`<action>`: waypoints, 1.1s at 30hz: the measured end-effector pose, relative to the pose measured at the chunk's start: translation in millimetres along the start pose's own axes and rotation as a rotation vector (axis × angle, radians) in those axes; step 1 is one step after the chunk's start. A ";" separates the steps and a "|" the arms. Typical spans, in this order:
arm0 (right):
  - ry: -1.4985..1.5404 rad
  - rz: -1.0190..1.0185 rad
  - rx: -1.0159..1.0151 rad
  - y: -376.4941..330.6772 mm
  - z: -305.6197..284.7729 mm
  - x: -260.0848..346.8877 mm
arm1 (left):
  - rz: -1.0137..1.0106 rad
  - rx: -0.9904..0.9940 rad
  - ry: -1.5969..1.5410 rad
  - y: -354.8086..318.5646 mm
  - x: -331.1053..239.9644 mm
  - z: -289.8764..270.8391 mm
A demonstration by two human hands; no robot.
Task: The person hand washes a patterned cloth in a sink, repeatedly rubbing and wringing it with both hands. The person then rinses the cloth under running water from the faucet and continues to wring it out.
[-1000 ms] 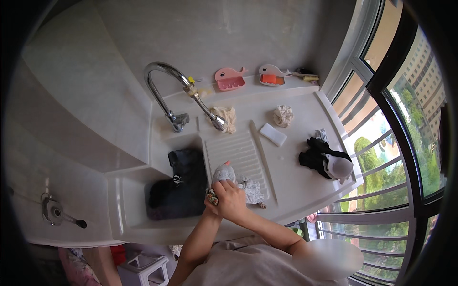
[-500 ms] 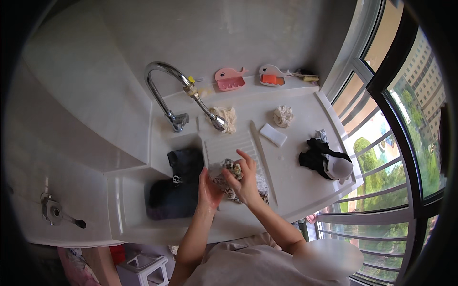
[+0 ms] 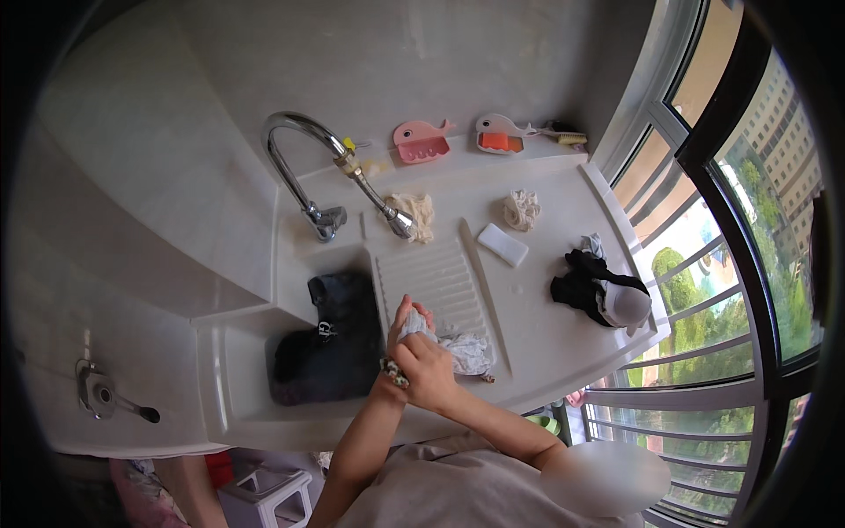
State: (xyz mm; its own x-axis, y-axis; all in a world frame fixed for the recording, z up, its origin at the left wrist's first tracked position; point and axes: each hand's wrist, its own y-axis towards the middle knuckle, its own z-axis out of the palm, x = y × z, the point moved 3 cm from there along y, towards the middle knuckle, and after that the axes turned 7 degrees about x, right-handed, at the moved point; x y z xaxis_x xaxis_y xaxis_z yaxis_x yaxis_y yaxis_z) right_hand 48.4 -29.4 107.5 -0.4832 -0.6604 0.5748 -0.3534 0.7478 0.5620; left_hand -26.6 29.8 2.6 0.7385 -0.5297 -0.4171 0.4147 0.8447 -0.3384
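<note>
The right hand's (image 3: 424, 365) grip is clenched on a wad of wet-looking, pale cloth (image 3: 468, 354) with dark-patterned edges. The left hand (image 3: 401, 319) is pressed against the same cloth from the left, fingers pointing up and away from the body; the right hand covers much of it, so I cannot tell how tightly its grip closes. The hands meet over the lower left part of a ribbed white washboard (image 3: 422, 268). A patterned bit of the cloth sticks out at the left wrist, while a looser pale part lies on the ribs, to the right of the hands.

The washboard is set into a white table (image 3: 563, 343). On its left is a deep basin (image 3: 216, 387) holding a black garment (image 3: 343, 356) with white lettering. A curved chrome tap (image 3: 321, 130) arches over the back; behind its spout lies a cream cloth (image 3: 422, 216).

Right of the washboard are a white rectangular bar (image 3: 503, 245), a bunched cream bundle (image 3: 522, 209) just behind it, and, near the right edge, a black-and-white garment (image 3: 576, 286). Along the back ledge stand a pink whale-shaped dish (image 3: 422, 147), a pale whale-shaped dish (image 3: 502, 123) holding an orange-red block (image 3: 494, 142), and a brush (image 3: 570, 138).
</note>
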 end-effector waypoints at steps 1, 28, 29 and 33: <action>-0.050 -0.067 0.013 -9.4 8.9 -2.5 | -0.031 0.187 -0.035 2.3 2.1 -4.6; 1.360 0.780 -0.296 -15.2 -65.5 -150.4 | 0.026 0.099 0.063 -17.0 28.1 -13.9; 1.414 0.766 -0.289 -16.3 -73.7 -143.1 | 0.072 -0.008 0.166 -19.8 26.3 -14.1; 1.306 0.650 -0.252 -33.0 -106.0 -141.5 | 0.211 -0.211 0.532 -28.8 -15.3 -18.0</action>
State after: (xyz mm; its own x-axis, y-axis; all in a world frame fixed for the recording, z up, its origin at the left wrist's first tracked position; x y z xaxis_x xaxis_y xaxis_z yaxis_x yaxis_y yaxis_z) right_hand 213.3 32.1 70.7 0.5956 0.0829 0.7990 -0.1512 0.9884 0.0102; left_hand -59.4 12.2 3.5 0.4042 -0.3647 -0.8388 0.1341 0.9308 -0.3400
